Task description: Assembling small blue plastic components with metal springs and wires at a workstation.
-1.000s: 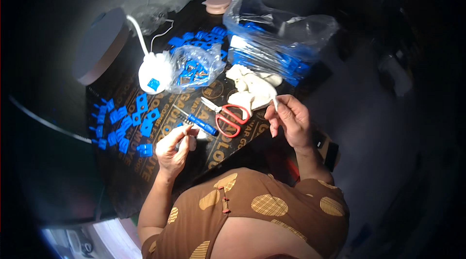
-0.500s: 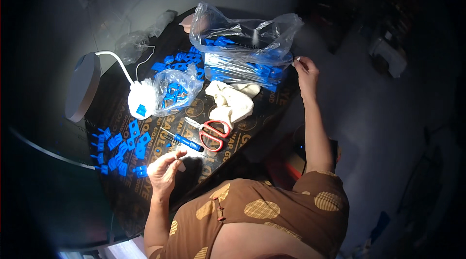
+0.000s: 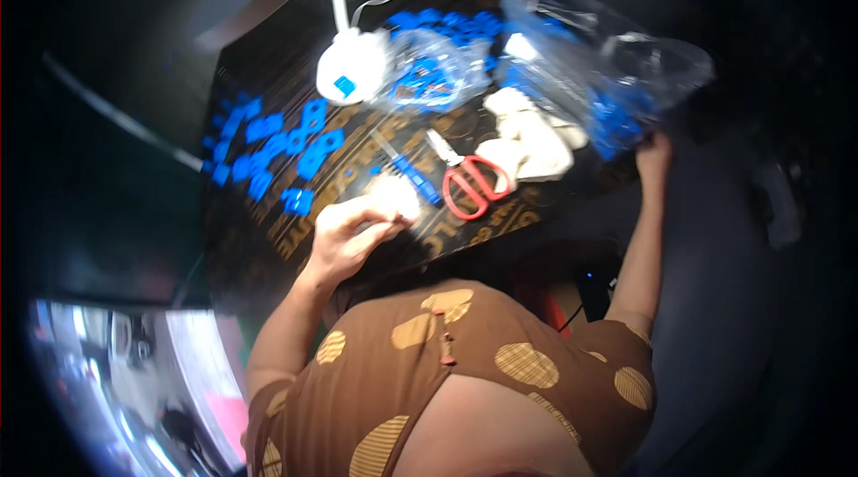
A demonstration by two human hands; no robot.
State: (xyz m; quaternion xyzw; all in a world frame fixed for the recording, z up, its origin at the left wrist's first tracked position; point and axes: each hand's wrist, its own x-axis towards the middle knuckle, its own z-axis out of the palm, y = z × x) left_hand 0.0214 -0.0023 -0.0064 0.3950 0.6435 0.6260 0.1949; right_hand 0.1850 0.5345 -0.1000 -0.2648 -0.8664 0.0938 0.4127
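Dark patterned table (image 3: 268, 236) under a pretty dim room, only one view, the head cam looking down. Left hand (image 3: 344, 231) sits at the near edge of the table with the fingers curled shut around a small pale thing (image 3: 393, 196), pinched at the tips; too overexposed to say what it is. Right hand (image 3: 654, 155) is stretched way out to the far right edge, at the bottom of the big clear bag of blue parts (image 3: 608, 75). Can't tell if those fingers are closed on the plastic or just touching it.

Between the hands: red-handled scissors (image 3: 469, 182), a blue pen-like tool (image 3: 413, 175), some white lumps (image 3: 536, 133). Loose blue pieces (image 3: 277, 151) are spread on the left, and a white lamp base (image 3: 350, 75) stands further back.

Looks like the fetch-more-parts stage to me. Next move probably needs a firm grab on that floppy bag.
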